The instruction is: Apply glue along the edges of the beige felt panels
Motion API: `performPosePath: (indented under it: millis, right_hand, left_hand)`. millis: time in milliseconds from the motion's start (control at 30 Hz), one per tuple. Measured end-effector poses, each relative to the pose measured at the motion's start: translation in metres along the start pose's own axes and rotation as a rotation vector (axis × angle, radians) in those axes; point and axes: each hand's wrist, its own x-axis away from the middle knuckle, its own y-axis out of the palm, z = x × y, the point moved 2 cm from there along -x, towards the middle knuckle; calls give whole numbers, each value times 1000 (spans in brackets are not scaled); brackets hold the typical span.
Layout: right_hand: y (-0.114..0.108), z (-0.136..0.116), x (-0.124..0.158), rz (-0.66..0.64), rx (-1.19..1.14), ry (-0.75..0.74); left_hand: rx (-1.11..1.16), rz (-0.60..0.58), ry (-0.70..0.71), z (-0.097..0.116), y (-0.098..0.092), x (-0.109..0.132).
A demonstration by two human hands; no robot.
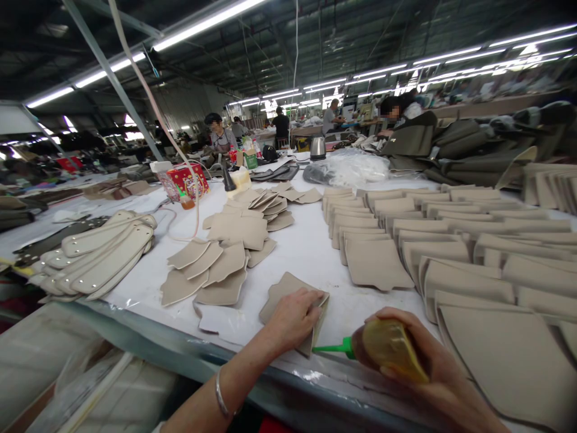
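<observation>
My left hand (295,316) rests on a beige leather-like piece (282,288) near the front edge of the table. Its fingers are bent over the piece's right edge and hold it there. A squeeze bottle (390,349) of amber liquid, with a green nozzle, is in my right hand (428,361). The bottle lies tilted on its side, and its nozzle tip is at the near right corner of the piece. Whether liquid is coming out cannot be seen. Loose beige pieces (225,273) lie in an overlapping pile to the left.
Rows of folded beige panels (374,261) stand at the right. Cream straps with studs (112,258) are stacked at the left. Behind are a second green-tipped bottle (186,200), a red box (180,180), a kettle (318,148) and clear plastic wrap (356,168). A cord hangs over the table.
</observation>
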Motion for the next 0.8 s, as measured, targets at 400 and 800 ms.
performPosePath:
  millis: [400,800]
  right_hand:
    - [-3,5,-6,-58,87,-10]
    - [-10,9,-13,-25,112,-9]
  left_hand:
    - [-3,-29,-12,3,-2,0]
    - [23,-47,-2,5,-4,-1]
